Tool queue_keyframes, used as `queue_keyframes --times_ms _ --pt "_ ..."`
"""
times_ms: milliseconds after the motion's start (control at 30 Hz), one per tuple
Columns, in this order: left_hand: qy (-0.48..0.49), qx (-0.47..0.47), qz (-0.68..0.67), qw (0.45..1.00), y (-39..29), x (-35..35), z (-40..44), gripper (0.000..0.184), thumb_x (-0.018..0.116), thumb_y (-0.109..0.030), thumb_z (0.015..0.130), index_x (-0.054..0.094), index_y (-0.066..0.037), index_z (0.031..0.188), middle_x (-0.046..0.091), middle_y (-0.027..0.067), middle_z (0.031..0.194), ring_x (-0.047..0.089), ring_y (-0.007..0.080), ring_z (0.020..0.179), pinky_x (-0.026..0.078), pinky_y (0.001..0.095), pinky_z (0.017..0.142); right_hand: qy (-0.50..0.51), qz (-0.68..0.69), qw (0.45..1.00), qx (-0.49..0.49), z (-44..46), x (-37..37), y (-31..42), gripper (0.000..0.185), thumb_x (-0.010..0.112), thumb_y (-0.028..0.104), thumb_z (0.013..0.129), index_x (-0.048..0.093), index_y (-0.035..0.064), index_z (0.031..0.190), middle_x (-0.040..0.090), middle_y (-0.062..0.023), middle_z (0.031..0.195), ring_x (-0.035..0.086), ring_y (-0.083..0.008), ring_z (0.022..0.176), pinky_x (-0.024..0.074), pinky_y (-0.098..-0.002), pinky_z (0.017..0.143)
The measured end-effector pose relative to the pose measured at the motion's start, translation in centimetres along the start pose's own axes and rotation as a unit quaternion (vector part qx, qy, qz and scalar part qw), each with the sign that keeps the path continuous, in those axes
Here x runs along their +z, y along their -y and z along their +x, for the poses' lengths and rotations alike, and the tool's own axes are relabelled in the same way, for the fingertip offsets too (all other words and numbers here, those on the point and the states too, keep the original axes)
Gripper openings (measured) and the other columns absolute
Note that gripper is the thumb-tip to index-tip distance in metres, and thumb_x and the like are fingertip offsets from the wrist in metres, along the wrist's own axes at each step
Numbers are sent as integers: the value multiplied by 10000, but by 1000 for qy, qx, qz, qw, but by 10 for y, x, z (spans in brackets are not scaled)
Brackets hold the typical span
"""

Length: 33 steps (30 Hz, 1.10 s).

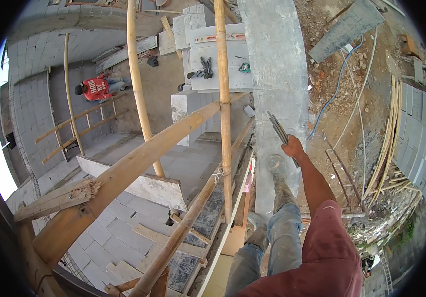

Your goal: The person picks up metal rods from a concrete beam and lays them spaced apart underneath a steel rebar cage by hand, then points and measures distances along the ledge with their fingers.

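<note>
My right hand (293, 147) is closed around a bundle of thin dark grey rods (277, 127), held over the grey concrete ledge (278, 64). The rods stick out past both sides of the fist, pointing up and to the left. Below the hand, my boot (275, 163) stands on the same ledge. My left hand does not show. Left of the ledge rises an upright bamboo pole (223, 74), and a thick slanted bamboo pole (158, 143) meets it.
Grey blocks (218, 52) carry a red level (220, 37), dark gloves (204, 68) and a teal coiled tool (244, 67). A person in a red shirt (95, 89) is far below, beside a bamboo ladder (77, 127). Rubble and a blue hose (331, 99) lie at right.
</note>
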<state>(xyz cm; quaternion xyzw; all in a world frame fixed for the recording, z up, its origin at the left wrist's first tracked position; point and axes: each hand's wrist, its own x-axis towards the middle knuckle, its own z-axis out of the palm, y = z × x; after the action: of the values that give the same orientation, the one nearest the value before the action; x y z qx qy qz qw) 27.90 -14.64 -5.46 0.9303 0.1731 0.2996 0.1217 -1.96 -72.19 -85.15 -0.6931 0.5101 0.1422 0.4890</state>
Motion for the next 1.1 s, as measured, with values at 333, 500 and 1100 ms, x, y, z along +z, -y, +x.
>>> queue_keyframes --times_ms 333,500,1100 --pt "22 17 -22 999 79 -87 -6 140 664 -97 1032 708 35 1032 709 88 969 604 176 880 489 349 835 53 364 930 15 -317 -170 155 145 705 13 942 562 33 936 577 -39 652 563 -147 481 455 -319 450" --pt "-41 0 -61 997 42 -75 -24 111 713 -94 980 741 6 1018 755 129 977 699 263 946 521 390 915 92 273 948 -135 -484 -330 374 200 781 82 925 585 45 934 615 -80 706 586 -184 534 485 -350 533" --pt "-85 -41 -222 970 24 -82 -37 199 660 -60 911 694 12 1094 670 181 1163 592 379 1211 237 598 1302 67 -490 464 -735 -692 -153 735 400 856 239 852 683 39 1152 708 -136 1082 672 -364 1071 540 -478 890"
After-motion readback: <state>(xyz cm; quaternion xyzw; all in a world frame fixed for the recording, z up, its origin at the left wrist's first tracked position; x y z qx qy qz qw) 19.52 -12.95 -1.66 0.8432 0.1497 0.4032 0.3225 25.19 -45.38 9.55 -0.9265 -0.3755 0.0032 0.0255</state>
